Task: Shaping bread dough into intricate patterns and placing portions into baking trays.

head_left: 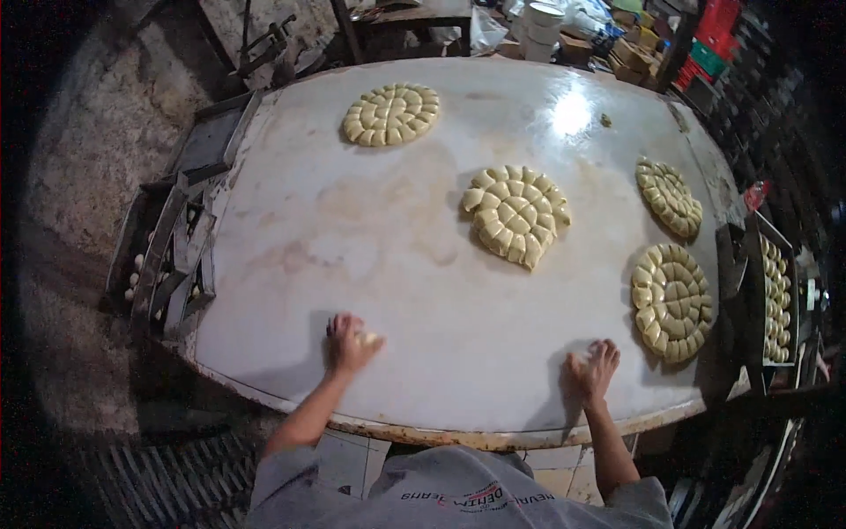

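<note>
A dark oblong tray holds round, pale dough balls. A small cream dough piece lies against the left hand's curled fingers — whether that or the right hand clamps, I cannot tell.

The middle dough lies on the counter. From it: back dough behind-left, side dough right, near dough front-right, left hand front-left, right hand front-right, box far right.
</note>
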Demonstrator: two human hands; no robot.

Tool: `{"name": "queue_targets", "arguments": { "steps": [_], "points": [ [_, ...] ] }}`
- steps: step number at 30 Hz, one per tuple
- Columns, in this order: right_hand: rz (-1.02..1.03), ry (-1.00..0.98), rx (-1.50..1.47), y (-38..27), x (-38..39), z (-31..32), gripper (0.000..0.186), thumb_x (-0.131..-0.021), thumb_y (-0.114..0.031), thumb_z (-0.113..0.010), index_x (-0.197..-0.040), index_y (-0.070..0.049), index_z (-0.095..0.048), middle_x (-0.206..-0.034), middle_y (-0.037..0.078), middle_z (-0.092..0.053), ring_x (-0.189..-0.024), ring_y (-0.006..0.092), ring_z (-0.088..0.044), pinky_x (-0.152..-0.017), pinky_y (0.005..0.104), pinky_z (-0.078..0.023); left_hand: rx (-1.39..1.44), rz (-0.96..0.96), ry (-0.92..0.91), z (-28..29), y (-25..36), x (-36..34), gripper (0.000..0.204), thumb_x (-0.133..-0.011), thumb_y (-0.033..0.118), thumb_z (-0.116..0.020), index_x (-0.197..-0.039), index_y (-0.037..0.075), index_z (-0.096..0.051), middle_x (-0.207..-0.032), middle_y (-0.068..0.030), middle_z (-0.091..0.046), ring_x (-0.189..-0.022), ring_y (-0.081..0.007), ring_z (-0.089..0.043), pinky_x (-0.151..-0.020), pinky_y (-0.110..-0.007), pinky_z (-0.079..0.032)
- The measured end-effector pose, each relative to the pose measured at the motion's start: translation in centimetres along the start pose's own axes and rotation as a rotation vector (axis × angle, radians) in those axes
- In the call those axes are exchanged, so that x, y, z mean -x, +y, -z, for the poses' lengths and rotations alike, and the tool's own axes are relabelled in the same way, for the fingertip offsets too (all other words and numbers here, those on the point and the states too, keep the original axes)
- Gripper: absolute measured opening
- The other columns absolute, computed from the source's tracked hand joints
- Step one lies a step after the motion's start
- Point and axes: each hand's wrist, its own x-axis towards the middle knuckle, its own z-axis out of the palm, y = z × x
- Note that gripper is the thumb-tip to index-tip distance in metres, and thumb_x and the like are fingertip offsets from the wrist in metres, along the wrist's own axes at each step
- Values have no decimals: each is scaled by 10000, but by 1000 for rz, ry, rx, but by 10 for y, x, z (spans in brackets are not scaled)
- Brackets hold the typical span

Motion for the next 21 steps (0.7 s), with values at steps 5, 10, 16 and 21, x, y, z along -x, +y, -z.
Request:
{"name": "queue_targets", "arguments": {
  "steps": [5,10,16,21],
  "points": [
    [-431,96,-252,-64,-83,-62,203,-731,-176,-634,-821,-17,-544,-903,148,-526,-901,331,-457,-834,426,-356,144,215,335,-60,46,-75,61,-668,111,-581,-618,91,-553,-703,-111,-568,-702,-308,-548,-620,-398,-444],
    [68,55,-267,-95,-5,-52,136,-710,-108,-619,-796,-40,-539,-913,134,-534,-914,339,-461,-798,440,-382,70,-33,87,-36,83,19,84,-699,141,-617,-704,82,-557,-787,-89,-566,-796,-297,-539,-698,-417,-468],
    [131,212,306,55,-10,-33,143,-717,-104,-571,-841,-36,-551,-868,134,-546,-877,329,-481,-777,484,-372,-148,184,370,-18,-66,25,122,-668,84,-601,-700,29,-497,-763,-153,-489,-743,-347,-464,-657,-455,-376],
    [-287,148,-95,-14,-79,-66,134,-767,-155,-582,-731,-32,-543,-789,117,-538,-795,286,-469,-763,399,-359,139,322,540,-56,-30,-65,64,-619,54,-601,-569,35,-567,-630,-164,-580,-631,-349,-551,-584,-425,-427]
  ]
}}
